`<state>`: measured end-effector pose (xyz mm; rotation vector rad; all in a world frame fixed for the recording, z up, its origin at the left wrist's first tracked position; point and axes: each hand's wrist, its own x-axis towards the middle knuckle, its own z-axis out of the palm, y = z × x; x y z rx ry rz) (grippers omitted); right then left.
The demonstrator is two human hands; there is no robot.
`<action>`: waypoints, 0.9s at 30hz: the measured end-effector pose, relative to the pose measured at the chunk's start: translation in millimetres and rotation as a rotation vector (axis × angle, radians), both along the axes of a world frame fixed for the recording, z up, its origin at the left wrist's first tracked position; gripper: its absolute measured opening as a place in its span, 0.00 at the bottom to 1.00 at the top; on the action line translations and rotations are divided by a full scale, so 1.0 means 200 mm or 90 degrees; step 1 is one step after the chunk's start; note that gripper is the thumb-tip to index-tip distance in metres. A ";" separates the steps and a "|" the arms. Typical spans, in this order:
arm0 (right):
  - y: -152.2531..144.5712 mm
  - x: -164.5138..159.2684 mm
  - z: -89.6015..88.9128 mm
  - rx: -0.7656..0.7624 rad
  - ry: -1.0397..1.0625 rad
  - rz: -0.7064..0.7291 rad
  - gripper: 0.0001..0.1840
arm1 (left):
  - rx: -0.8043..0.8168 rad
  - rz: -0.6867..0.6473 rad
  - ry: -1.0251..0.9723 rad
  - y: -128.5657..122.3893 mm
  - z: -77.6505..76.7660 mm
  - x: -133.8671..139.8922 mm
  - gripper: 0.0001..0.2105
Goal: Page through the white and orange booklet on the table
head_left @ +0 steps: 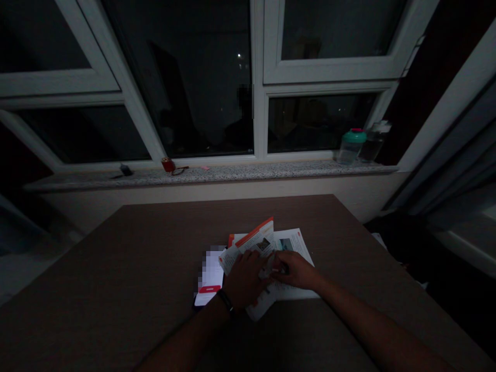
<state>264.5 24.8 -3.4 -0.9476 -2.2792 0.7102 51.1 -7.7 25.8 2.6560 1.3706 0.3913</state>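
Note:
A booklet (296,289) with printed text, pictures and orange edging lies open on the table. Its left page (267,230) is slanted and partly raised from the rest. Across that page rests my left hand (245,279), palm down, fingers stretched over the paper and the thumb pointing toward my other hand. Close beside it, my right hand (296,269) is closed in a pinch at the inner part of the booklet, seemingly on the page's paper. The fingertips are dim and partly hidden. To the left of my left hand lies a lit phone (209,298) with a red bar on its screen.
The brown table (155,248) reaches toward a wall with a speckled windowsill (232,174). On the sill stand a green-lidded bottle (352,147), a clear bottle (374,142), a small red object (168,165) and a small dark object (125,169). A curtain (445,160) hangs at right.

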 end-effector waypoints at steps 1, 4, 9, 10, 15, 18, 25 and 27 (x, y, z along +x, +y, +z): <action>0.00 0.00 0.00 0.001 -0.005 -0.002 0.09 | 0.003 0.000 -0.003 0.00 -0.01 0.00 0.22; 0.02 -0.01 -0.01 -0.014 -0.007 -0.058 0.09 | 0.011 0.005 -0.022 0.01 -0.04 -0.01 0.23; 0.06 -0.01 -0.06 -0.030 0.014 -0.192 0.07 | 0.027 -0.008 -0.044 0.02 -0.08 -0.02 0.25; 0.07 -0.01 -0.06 -0.032 0.016 -0.193 0.07 | 0.033 -0.012 -0.045 0.02 -0.09 -0.02 0.25; 0.08 -0.01 -0.06 -0.039 0.027 -0.181 0.07 | 0.038 -0.011 -0.035 0.02 -0.08 -0.01 0.25; 0.06 -0.01 -0.04 -0.040 0.019 -0.155 0.07 | 0.026 -0.005 -0.021 0.01 -0.06 -0.01 0.25; 0.00 0.00 0.01 0.002 -0.033 0.005 0.08 | 0.013 -0.016 0.000 0.00 -0.02 -0.01 0.23; 0.01 0.00 0.00 0.002 -0.034 0.012 0.08 | 0.010 -0.019 -0.011 0.01 -0.02 -0.01 0.24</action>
